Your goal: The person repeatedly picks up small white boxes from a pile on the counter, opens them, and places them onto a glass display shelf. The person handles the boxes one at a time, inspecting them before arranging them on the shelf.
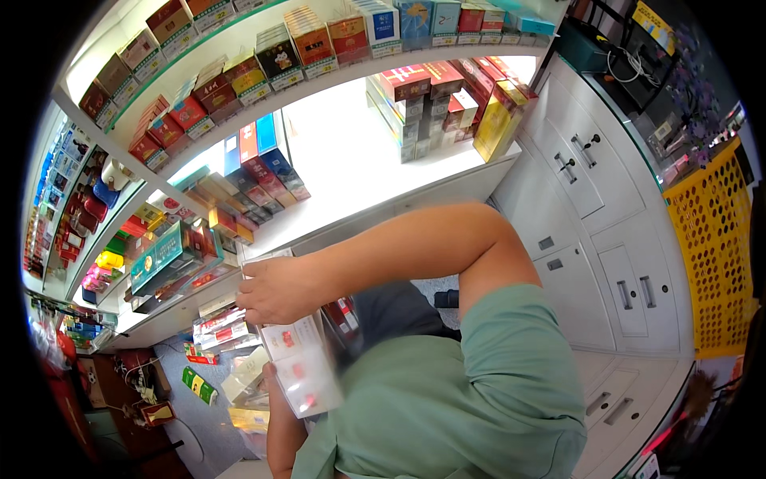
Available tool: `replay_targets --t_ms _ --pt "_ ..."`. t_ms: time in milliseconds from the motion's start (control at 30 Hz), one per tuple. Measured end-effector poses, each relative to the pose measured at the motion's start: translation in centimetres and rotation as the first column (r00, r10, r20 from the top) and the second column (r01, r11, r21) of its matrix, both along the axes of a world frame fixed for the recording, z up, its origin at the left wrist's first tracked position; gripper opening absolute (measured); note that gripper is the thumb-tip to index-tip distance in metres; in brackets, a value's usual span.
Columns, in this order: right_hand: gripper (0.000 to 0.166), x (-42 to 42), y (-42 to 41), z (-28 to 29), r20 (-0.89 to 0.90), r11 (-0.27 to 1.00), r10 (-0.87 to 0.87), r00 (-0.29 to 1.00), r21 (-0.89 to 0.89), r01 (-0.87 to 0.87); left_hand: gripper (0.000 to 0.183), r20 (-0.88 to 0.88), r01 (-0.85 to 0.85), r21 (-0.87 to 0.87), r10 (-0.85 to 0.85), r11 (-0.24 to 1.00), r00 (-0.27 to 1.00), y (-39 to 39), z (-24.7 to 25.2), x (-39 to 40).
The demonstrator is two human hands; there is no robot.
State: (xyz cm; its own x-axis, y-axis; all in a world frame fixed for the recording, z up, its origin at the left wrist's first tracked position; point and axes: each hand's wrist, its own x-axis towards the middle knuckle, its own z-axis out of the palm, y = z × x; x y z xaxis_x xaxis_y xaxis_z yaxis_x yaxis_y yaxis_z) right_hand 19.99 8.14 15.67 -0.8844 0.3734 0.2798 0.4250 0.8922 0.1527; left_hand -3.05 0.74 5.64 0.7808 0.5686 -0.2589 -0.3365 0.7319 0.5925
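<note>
A white carton with red marks (299, 365) lies tilted against the front of my green shirt. My left hand (270, 376) is at its left edge, with most of the fingers hidden behind it. Just above the carton is my right hand (272, 291), back upward and fingers bent, reached across from the right. Its fingertips are near a pale box edge, and whether they grip anything is hidden. Left of the hands are wrapped cigarette packs (224, 329) in a stack, with clear-wrapped pale boxes (245, 374) below them.
Curved shelves of cigarette packs (311, 45) stand ahead, above a lit white counter (341, 161) with stacked cartons (263, 161). White drawer cabinets (598, 251) and a yellow perforated basket (712, 257) are at right. A green box (199, 385) lies on the floor at left.
</note>
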Motion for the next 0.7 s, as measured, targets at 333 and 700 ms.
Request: replay_targets --t_ms 333,700 --pt "0.039 8.2 2.0 6.5 -0.151 0.858 -0.012 0.989 -0.509 -0.067 0.093 0.121 0.015 -0.035 -0.011 0.999 0.993 1.7 0.3 4.4" --pt "0.050 25.7 3.5 40.1 -0.746 0.803 -0.465 0.476 -0.129 0.582 0.089 0.179 -0.052 -0.174 0.083 0.983 0.980 1.9 0.7 4.7"
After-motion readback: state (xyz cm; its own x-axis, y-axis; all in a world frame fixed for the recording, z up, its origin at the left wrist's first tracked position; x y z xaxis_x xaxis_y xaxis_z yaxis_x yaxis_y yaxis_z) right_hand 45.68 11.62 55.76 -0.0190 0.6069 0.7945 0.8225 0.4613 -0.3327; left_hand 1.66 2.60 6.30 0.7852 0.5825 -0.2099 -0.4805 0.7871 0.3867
